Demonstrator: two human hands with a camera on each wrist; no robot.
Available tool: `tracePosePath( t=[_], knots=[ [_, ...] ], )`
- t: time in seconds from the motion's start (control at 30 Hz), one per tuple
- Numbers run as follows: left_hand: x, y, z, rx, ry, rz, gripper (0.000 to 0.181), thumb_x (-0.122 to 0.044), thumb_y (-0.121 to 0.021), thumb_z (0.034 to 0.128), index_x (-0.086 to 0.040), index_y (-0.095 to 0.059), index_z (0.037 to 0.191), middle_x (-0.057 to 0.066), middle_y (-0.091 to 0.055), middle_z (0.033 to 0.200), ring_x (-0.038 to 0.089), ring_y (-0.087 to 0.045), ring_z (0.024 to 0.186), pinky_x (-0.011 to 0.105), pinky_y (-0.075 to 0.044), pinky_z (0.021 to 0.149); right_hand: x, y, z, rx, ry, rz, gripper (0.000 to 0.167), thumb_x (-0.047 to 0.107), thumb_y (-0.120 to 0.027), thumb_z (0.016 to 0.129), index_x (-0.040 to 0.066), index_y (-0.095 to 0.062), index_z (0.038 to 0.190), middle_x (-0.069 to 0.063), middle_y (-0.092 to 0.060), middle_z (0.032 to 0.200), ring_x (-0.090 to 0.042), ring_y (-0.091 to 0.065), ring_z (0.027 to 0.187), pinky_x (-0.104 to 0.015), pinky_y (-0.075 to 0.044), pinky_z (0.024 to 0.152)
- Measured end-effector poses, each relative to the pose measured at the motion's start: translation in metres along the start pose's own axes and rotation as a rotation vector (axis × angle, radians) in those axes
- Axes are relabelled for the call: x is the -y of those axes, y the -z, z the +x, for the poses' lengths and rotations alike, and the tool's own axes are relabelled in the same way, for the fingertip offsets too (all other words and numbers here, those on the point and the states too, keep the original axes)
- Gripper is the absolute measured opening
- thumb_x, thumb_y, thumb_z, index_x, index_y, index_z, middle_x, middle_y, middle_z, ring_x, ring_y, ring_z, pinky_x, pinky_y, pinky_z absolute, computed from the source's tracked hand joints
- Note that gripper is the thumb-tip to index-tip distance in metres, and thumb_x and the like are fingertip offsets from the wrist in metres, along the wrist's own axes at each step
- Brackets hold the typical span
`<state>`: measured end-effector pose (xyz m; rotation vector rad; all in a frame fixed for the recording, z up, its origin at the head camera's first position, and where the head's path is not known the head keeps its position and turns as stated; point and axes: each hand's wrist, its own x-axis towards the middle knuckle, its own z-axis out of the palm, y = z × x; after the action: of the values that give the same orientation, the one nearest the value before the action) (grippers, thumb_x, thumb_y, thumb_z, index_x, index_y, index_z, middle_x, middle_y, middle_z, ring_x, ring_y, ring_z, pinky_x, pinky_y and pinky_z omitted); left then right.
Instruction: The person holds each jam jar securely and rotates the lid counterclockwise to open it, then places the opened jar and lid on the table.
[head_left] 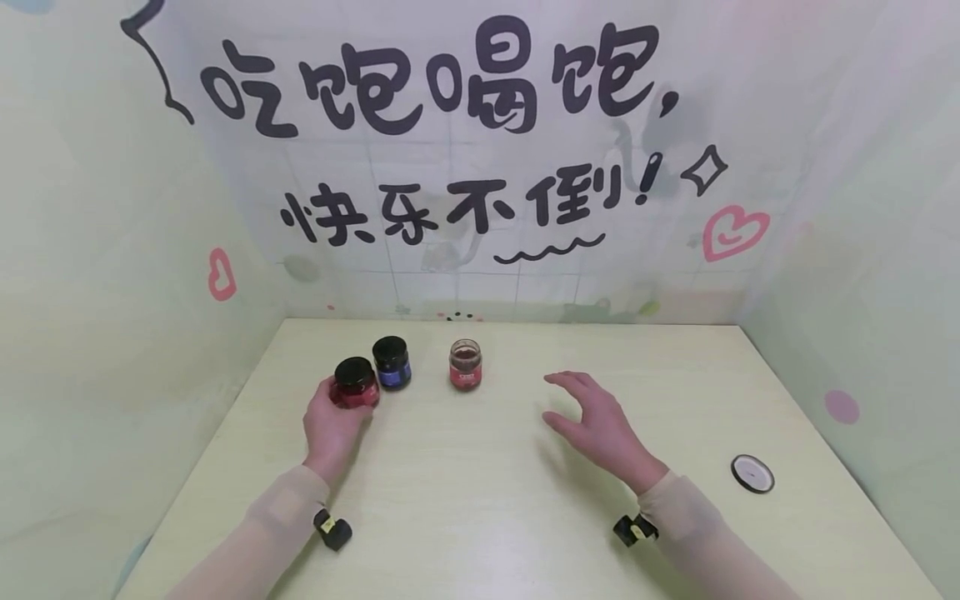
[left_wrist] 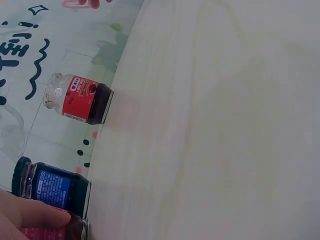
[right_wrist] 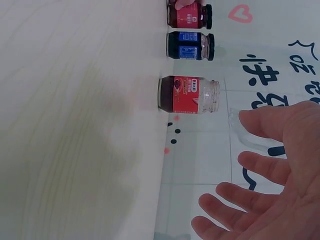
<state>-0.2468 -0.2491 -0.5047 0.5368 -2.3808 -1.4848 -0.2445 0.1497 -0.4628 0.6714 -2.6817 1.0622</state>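
At the table's left, the left hand (head_left: 335,425) holds a red-labelled jar (head_left: 356,383) with a black lid, fingers and thumb around it. A blue-labelled jar (head_left: 392,363) with a dark lid stands right beside it. To the right of these, a lidless red-labelled jar (head_left: 466,365) stands upright, dark contents inside. The right hand (head_left: 606,433) hovers over the table to the right of the lidless jar, fingers spread and holding nothing. In the right wrist view its fingers point toward the wall, apart from the lidless jar (right_wrist: 187,95).
A round lid (head_left: 752,473), pale face up with a dark rim, lies on the right side of the table (head_left: 480,517). Cloth walls with dark lettering and pink hearts stand behind and at both sides. Each wrist wears a small black camera.
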Motion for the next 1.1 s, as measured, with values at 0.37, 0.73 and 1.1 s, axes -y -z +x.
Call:
tracePosePath(
  t=[0.37, 0.73, 1.1],
  knots=[
    [0.006, 0.0, 0.007, 0.05, -0.033, 0.098, 0.071, -0.006, -0.083, 0.0775, 0.004, -0.048, 0.138, 0.027, -0.055, 0.137, 0.044, -0.05, 0.128, 0.057, -0.034, 0.11, 0.004, -0.004, 0.002, 0.01, 0.022, 0.005, 0.05, 0.028, -0.075, 0.092, 0.017, -0.059, 0.138, 0.0, -0.056, 0.138, -0.024, -0.053, 0.129, -0.047, -0.045, 0.104],
    [0.004, 0.002, 0.013, 0.06, -0.032, 0.125, 0.069, -0.009, -0.085, 0.0777, 0.003, -0.047, 0.135, 0.027, -0.054, 0.138, 0.044, -0.048, 0.13, 0.057, -0.034, 0.111, 0.013, -0.008, 0.01, -0.006, 0.064, 0.005, 0.049, 0.026, -0.076, 0.092, 0.017, -0.06, 0.137, 0.0, -0.057, 0.137, -0.023, -0.054, 0.127, -0.047, -0.047, 0.101],
    [0.002, 0.002, 0.009, 0.048, -0.01, 0.046, 0.072, -0.011, -0.086, 0.0763, -0.003, -0.049, 0.137, 0.022, -0.056, 0.139, 0.04, -0.049, 0.13, 0.055, -0.033, 0.112, 0.015, -0.012, 0.012, 0.007, 0.072, 0.005, 0.048, 0.026, -0.075, 0.092, 0.016, -0.06, 0.136, 0.001, -0.057, 0.135, -0.023, -0.055, 0.126, -0.046, -0.048, 0.101]
  ],
)
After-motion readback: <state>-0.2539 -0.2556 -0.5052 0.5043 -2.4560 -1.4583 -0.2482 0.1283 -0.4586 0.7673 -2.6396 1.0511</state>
